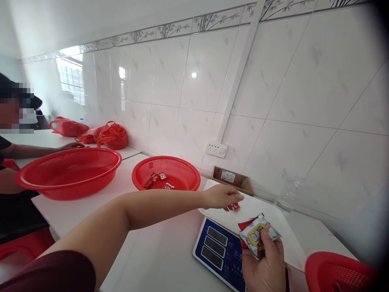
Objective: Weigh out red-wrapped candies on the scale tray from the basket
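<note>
My left hand [223, 197] is stretched over the white tray of a scale, fingers closed on a small red packet [234, 207] that they partly cover. In front of the scale's blue panel, my right hand [264, 261] grips several snack packets [257, 236]; the top one is silver with a yellow label, and red wrappers show behind it. The scale tray [285, 227] lies beneath and beyond both hands. Part of the scale's panel [212, 247] with its dark displays is hidden by my right hand.
A red basket [165, 160] with several small packets stands behind my left forearm. To its left is a larger red basket [73, 188]; another red basket [337, 263] is at the lower right. A cardboard box [247, 186] sits by the tiled wall. Another person sits at the left near red bags [112, 136].
</note>
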Motion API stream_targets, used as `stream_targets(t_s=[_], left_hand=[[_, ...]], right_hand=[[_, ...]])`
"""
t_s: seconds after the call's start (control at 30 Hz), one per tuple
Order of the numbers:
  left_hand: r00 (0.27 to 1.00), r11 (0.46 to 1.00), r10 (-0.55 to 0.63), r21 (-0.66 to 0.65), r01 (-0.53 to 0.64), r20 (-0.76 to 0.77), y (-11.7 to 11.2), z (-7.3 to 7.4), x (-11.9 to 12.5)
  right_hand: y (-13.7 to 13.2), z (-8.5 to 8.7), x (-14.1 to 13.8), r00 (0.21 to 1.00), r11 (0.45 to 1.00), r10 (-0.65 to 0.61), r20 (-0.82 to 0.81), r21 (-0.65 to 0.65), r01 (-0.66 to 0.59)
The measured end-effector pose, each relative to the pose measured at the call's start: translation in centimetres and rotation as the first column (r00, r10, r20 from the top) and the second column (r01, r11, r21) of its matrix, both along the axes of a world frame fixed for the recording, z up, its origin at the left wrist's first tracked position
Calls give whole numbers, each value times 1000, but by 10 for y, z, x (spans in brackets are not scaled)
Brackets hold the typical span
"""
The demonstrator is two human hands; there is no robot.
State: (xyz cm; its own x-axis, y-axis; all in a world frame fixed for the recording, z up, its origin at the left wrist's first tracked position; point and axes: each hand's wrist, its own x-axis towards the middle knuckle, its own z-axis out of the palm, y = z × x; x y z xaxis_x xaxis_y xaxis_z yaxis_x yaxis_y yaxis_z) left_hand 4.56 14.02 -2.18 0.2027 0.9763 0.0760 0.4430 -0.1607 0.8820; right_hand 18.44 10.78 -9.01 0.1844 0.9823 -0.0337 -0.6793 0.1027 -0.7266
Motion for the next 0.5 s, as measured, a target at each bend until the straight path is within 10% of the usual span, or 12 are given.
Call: stream_targets(t_s=[0.13,0.5], left_hand=[[960,965,-182,-151,217,215,-12,8,8],[945,955,-73,-250,158,318,-11,3,8]], right_hand=[[-3,0,-4,996,997,73,41,-12,-73],[-3,0,-4,994,994,106,-7,-14,-106]])
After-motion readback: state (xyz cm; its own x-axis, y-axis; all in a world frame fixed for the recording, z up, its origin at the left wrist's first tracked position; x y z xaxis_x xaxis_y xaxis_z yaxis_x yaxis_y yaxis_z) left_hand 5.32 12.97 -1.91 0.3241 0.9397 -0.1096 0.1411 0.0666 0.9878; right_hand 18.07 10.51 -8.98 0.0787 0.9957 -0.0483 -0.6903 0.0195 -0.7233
